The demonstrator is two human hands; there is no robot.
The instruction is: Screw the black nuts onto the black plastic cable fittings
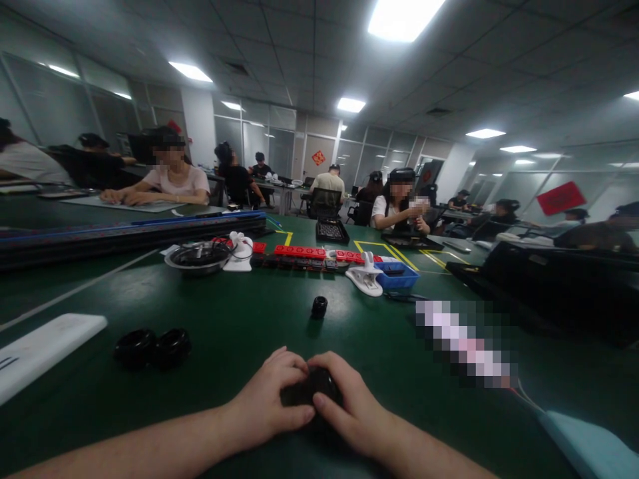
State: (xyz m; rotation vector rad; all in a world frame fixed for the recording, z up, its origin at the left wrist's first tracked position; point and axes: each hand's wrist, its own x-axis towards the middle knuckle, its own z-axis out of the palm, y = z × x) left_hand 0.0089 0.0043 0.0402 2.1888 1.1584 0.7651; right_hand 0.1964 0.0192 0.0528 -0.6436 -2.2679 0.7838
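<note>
Right in front of me on the green table, a glossy black rounded piece (324,384) sits between my two hands. My right hand (352,402) curls around it from the right, thumb on the near side and fingers over the top. From the other side my left hand (274,389) closes on it, with thumb and fingertips against its left side. The lower part of the piece is dark and partly hidden, so its exact kind does not show. A small black ring-like piece (319,307) stands beyond my hands. Two larger black ring-shaped pieces (152,347) lie together at the left.
Farther back are a metal bowl (172,261), white clamps (364,276), a red-topped strip (299,251) and a blue tray (399,276). A white slab (50,349) lies left; a black bag (559,279) and pale blue object (592,442) are right. Other people sit at tables beyond.
</note>
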